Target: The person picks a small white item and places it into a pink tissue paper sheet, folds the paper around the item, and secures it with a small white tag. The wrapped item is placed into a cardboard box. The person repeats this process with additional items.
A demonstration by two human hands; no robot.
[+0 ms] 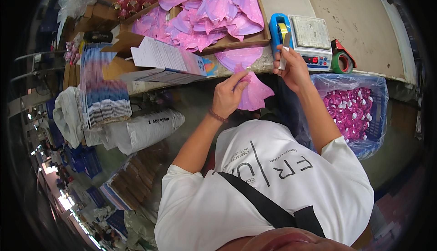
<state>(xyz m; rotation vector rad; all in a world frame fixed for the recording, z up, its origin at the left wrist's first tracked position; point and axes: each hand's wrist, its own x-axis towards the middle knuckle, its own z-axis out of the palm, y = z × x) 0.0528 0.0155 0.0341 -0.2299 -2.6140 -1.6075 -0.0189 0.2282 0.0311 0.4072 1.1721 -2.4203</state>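
Observation:
My left hand [227,95] pinches a glossy pink fin-shaped piece [256,93], which hangs in front of the table edge. In my right hand [294,68] is a flat metal blade [287,40] with a white handle, pointing away from me. The blade is apart from the pink piece. Just beyond my left hand, a pink and purple piece [244,57] lies at the table edge. Behind it, a shallow cardboard box [265,29] holds a heap of similar pink and purple pieces [218,8].
A blue tape dispenser [274,22], a digital scale [310,34] and a red tape cutter [343,58] stand at the right. Below is a plastic-lined blue basket [379,107] of pink bottles [351,114]. Leftward are an open printed carton [167,58] and stacked flat cartons [102,83].

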